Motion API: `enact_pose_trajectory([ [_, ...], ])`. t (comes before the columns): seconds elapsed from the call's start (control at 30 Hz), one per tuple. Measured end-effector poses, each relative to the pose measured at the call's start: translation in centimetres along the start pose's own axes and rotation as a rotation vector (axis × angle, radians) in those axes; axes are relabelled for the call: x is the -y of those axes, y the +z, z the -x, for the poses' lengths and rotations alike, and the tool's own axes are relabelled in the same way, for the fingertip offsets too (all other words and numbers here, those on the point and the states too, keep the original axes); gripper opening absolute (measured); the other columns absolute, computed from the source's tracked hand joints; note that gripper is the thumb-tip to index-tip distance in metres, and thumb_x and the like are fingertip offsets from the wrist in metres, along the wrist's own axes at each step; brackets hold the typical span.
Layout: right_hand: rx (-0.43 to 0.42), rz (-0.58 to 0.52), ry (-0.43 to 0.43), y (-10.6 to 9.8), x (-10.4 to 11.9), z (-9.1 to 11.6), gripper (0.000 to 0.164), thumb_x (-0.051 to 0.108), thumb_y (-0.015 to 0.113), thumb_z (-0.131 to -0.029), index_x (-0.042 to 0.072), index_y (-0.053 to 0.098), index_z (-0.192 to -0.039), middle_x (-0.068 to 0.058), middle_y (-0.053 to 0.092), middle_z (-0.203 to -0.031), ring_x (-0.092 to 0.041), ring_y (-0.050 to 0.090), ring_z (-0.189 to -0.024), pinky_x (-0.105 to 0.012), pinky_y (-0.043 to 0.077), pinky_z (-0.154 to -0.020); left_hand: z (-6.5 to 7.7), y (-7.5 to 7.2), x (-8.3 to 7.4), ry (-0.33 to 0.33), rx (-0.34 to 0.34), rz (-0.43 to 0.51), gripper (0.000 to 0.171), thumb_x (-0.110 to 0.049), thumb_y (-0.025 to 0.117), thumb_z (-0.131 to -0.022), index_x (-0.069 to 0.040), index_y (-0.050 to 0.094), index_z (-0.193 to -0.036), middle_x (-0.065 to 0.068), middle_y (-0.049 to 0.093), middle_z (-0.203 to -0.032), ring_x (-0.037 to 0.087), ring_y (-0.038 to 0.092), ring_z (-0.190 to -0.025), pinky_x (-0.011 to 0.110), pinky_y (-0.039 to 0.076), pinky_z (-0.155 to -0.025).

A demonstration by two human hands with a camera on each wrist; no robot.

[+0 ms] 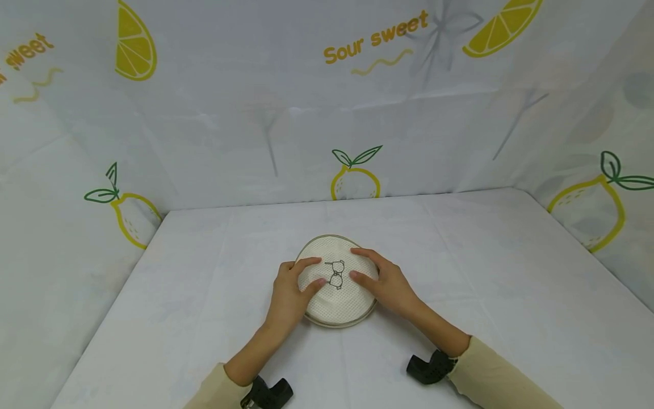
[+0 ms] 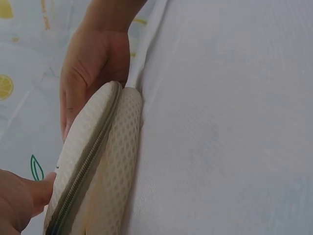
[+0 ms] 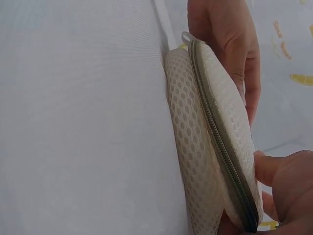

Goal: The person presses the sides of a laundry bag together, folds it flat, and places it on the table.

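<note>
A round cream mesh laundry bag sits on the white-covered table, a small dark line drawing on its top. My left hand holds its left side, thumb and forefinger over the top. On the opposite side my right hand grips the bag, its thumb and forefinger also on the top face. A greenish zipper runs round the rim between the upper part and the puffed lower part. In the right wrist view a pale loop sticks out near the left hand. The fingers under the rim are largely hidden.
White cloth covers the table. Behind and beside it hangs a white curtain with lemon prints and lettering. Dark wrist cameras sit at both cuffs, below beige sleeves.
</note>
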State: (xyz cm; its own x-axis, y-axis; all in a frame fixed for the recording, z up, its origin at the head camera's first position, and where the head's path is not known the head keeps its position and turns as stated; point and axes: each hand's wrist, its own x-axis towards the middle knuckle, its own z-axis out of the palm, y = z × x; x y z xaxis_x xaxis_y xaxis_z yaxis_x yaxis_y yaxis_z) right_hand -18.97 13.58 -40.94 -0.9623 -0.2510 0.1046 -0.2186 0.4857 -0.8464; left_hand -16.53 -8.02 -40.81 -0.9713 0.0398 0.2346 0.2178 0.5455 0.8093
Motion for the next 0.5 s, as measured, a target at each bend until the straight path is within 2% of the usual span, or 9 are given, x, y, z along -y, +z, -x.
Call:
enact_pose_trajectory([
  [0.2, -0.011, 0.000, -0.017, 0.2, 0.1, -0.1, 0.054, 0.034, 0.068, -0.089, 0.020, 0.050, -0.138, -0.008, 0.044, -0.145, -0.027, 0.036, -0.134, -0.048, 0.032, -0.105, 0.3, 0.0, -0.5, 0.008, -0.047, -0.042, 0.041, -0.019, 0.076, -0.081, -0.018, 0.066, -0.120, 0.024, 0.049, -0.115, 0.042, 0.055, -0.104, 0.052, 0.045, -0.088],
  [0.33, -0.021, 0.014, -0.032, 0.3, 0.3, -0.1, 0.054, 0.033, 0.069, -0.089, 0.019, 0.051, -0.138, -0.009, 0.045, -0.144, -0.028, 0.037, -0.134, -0.049, 0.032, -0.105, 0.6, 0.0, -0.8, 0.011, -0.066, -0.141, 0.041, -0.025, 0.076, -0.082, -0.021, 0.065, -0.121, 0.022, 0.050, -0.115, 0.038, 0.059, -0.096, 0.048, 0.050, -0.076],
  [0.43, -0.030, 0.032, -0.042, 0.3, 0.3, 0.0, 0.053, 0.032, 0.068, -0.089, 0.019, 0.051, -0.138, -0.010, 0.045, -0.143, -0.029, 0.037, -0.134, -0.050, 0.032, -0.105, 0.9, -0.1, -1.0, 0.036, -0.083, -0.228, 0.043, -0.031, 0.075, -0.081, -0.023, 0.065, -0.122, 0.020, 0.052, -0.113, 0.033, 0.061, -0.088, 0.044, 0.051, -0.065],
  [0.5, -0.039, 0.048, -0.051, 0.3, 0.3, 0.1, 0.053, 0.031, 0.068, -0.089, 0.018, 0.051, -0.138, -0.010, 0.046, -0.143, -0.030, 0.038, -0.133, -0.050, 0.032, -0.105, 1.1, -0.1, -1.1, 0.061, -0.096, -0.255, 0.043, -0.032, 0.076, -0.081, -0.023, 0.066, -0.122, 0.019, 0.052, -0.113, 0.031, 0.058, -0.090, 0.042, 0.051, -0.063],
])
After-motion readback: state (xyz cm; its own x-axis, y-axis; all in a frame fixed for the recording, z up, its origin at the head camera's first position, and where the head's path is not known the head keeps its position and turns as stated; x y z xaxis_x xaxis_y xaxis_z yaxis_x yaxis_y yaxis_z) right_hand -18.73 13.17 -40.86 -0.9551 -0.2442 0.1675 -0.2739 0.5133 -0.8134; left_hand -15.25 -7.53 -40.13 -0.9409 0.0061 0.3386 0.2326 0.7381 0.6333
